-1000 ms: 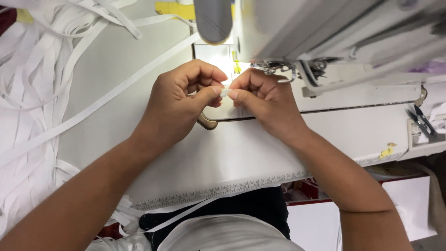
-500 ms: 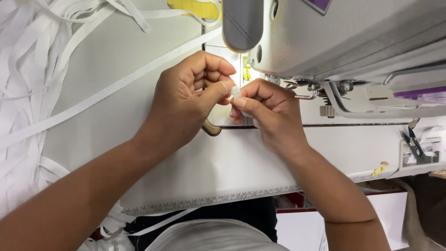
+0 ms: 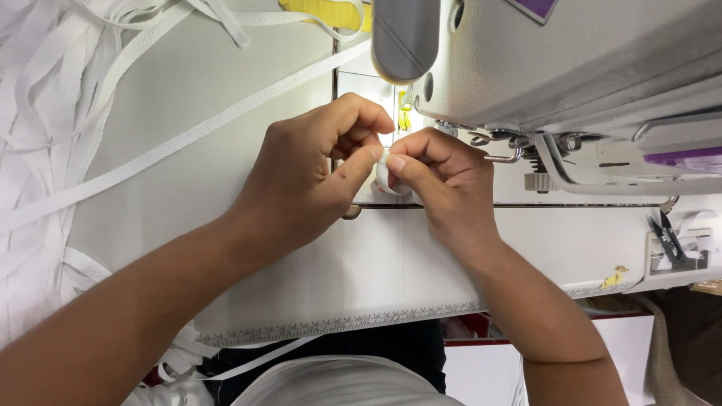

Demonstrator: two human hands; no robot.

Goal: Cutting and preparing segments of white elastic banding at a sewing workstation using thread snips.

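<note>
Hidden: white tape piece mostly covered by fingertips — shape unclear; needle area blocked by the hands.
Cut off: sewing machine top out of frame.
Hands: two — left hand and right hand both pinched shut on the tape piece, just below the sewing machine head.
Tape: long white strip across the desk, left of machine; loose pile further left, uncountable.
Snips: one, in a small tray right of machine.

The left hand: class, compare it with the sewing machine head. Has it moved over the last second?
No. The left hand still pinches the small white piece in front of the sewing machine head; only the camera shifted.
</note>
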